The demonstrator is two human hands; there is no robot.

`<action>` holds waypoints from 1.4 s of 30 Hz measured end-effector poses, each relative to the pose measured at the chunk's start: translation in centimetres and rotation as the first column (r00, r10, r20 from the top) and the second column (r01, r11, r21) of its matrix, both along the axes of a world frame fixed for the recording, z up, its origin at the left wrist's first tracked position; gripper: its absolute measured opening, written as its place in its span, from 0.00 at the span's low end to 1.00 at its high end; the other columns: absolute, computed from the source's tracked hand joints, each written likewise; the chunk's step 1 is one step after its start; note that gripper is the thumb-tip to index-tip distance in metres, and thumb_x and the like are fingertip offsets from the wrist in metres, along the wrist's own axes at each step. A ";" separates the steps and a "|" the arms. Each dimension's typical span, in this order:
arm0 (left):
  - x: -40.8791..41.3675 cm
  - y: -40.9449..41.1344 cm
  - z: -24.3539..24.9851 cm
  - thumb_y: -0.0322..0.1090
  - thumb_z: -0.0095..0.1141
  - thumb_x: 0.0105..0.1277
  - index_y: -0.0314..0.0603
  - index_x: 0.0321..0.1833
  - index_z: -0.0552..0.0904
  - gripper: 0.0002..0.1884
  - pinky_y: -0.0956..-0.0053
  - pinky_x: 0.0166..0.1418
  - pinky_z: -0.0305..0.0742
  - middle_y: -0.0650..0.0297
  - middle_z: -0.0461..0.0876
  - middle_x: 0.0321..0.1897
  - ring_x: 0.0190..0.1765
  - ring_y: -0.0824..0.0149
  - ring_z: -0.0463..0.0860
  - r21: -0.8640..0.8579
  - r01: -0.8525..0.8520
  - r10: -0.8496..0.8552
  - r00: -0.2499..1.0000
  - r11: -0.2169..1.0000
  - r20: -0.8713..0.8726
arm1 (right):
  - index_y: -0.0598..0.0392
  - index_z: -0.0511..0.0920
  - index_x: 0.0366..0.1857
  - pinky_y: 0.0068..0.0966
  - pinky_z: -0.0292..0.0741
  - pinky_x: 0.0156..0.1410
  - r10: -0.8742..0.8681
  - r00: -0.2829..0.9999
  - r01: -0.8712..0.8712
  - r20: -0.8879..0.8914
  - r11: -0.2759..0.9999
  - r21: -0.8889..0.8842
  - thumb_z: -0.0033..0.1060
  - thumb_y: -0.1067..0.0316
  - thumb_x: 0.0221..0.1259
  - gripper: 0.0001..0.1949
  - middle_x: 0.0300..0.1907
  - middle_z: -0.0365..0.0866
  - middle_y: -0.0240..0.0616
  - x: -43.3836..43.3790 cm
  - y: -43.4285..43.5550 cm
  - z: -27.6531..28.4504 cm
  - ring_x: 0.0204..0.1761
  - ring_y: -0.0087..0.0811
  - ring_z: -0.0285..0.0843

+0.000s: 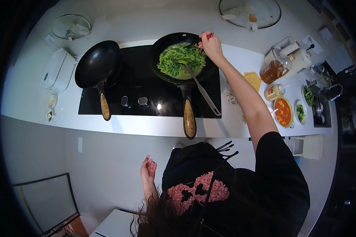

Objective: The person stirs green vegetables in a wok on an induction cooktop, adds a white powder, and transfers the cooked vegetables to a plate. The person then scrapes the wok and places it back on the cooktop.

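Observation:
Over the far right rim of a black wok (166,77), my right hand (212,46) grips a thin utensil with a red end (209,35). It looks like chopsticks, with the dark lower part over the greens. Chopped green vegetables (178,57) lie in the wok with some pale green liquid. A spatula with a grey handle (200,89) rests head down in the greens and leans on the near rim. The wok's wood-patterned handle (189,118) points towards me. My left hand (149,169) hangs beside my body, fingers loosely curled and apart, holding nothing.
An empty black pan (98,65) sits tilted on the left of the black cooktop (136,80). Rightward stand an oil bottle (273,71), a jar (274,92), a bowl of red-orange food (283,112) and bowls of greens (300,113). Glass lids (249,13) hang on the wall.

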State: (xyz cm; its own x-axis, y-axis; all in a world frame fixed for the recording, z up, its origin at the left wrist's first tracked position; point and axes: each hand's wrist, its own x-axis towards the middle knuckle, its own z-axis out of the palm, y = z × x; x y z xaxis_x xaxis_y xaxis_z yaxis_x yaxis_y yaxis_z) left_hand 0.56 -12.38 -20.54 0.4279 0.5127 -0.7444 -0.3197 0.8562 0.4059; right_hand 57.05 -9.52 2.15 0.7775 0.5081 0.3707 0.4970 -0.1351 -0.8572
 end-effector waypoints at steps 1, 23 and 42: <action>-0.2 0.0 -0.3 0.36 0.54 0.65 0.42 0.52 0.76 0.14 0.74 0.41 0.78 0.67 0.81 0.29 0.31 0.72 0.80 -0.001 -0.001 0.001 1.000 1.000 0.009 | 0.64 0.76 0.29 0.27 0.76 0.30 -0.003 0.997 0.004 0.071 1.000 -0.011 0.44 0.59 0.66 0.17 0.19 0.80 0.42 -0.5 0.0 0.5 0.22 0.30 0.81; -0.1 1.0 -1.0 0.36 0.53 0.65 0.43 0.51 0.76 0.13 0.74 0.41 0.78 0.68 0.81 0.30 0.32 0.73 0.80 -0.006 0.042 -0.041 0.998 0.999 0.040 | 0.55 0.74 0.26 0.31 0.75 0.29 -0.027 0.870 0.001 0.491 0.999 0.054 0.46 0.61 0.66 0.12 0.19 0.80 0.37 -2.5 -4.6 4.2 0.22 0.39 0.80; -0.7 0.6 -0.6 0.35 0.54 0.65 0.43 0.51 0.76 0.13 0.74 0.41 0.78 0.67 0.81 0.30 0.32 0.73 0.80 -0.016 0.017 -0.017 0.999 1.000 0.033 | 0.59 0.75 0.29 0.24 0.76 0.29 0.063 0.880 -0.123 0.470 0.988 0.096 0.47 0.64 0.67 0.11 0.24 0.82 0.37 -5.3 -3.8 4.2 0.25 0.29 0.83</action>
State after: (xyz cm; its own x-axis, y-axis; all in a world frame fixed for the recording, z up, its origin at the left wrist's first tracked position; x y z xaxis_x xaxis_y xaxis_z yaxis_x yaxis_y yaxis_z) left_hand -0.18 -11.76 -21.19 0.4609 0.4932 -0.7378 -0.3178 0.8679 0.3816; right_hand 51.78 -13.32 6.37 0.4523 0.4985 0.7396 0.8469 0.0201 -0.5314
